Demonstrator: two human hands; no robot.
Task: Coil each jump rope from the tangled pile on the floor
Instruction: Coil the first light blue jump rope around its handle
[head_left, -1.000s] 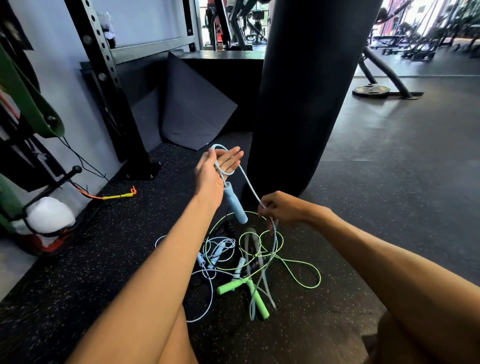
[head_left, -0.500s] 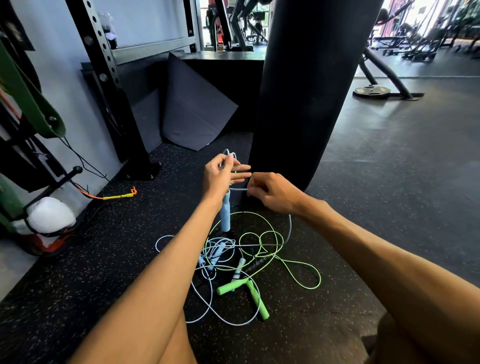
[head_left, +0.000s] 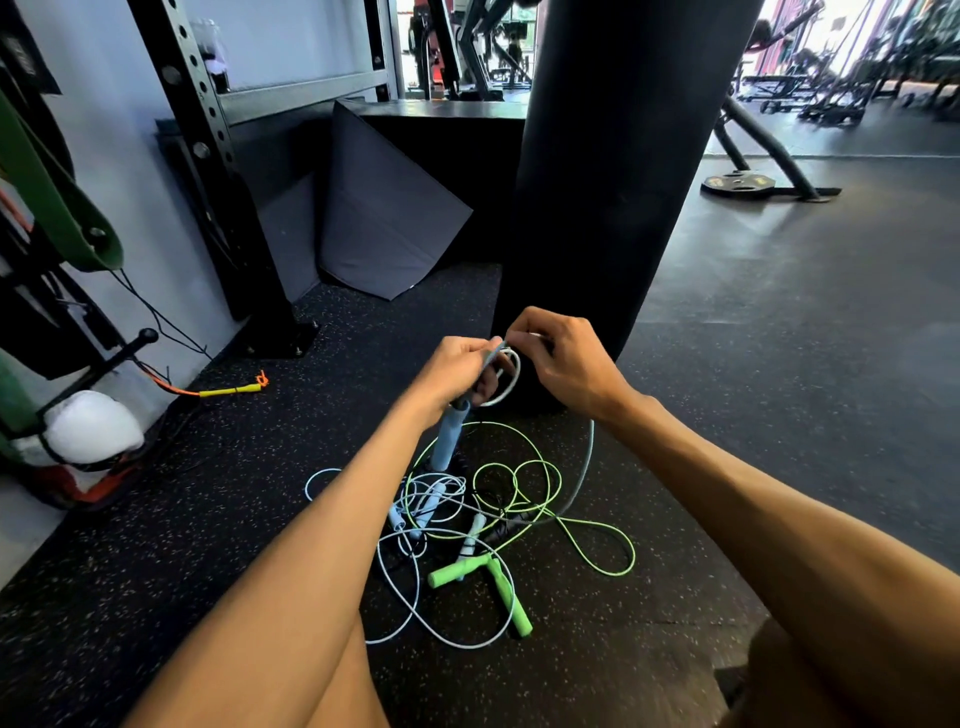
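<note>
Far left, near the wall: yellow jump rope (head_left: 228, 389), well apart from the pile, untouched. Centre-left: left grip (head_left: 457, 371) curled round small loops of the blue jump rope (head_left: 517, 374). Below that fist: blue handle (head_left: 448, 439) dangling, long axis near vertical. Just right, at the same loops: right grip (head_left: 566, 364), fingers curled, pinching the cord at the top of the coil. From under the right wrist: loose blue cord (head_left: 590, 457) dropping down and left into the tangled pile (head_left: 467, 525) on the floor (head_left: 779, 415), below both grips. In the pile: green jump rope (head_left: 508, 597), 2 green handles (head_left: 460, 569) meeting at 1 end, plus pale loops; rope count unclear. Behind the grips: black punching bag (head_left: 613, 182).

Judged step: winding the blue cord, early in the task, 1 rope part-coiled. Free cord on the right side, so nearer the right grip. For the next wrap: probably slide the right grip down that cord and lift slack up to the left grip. Risk: blue cord snagging on green loops in the pile.
</note>
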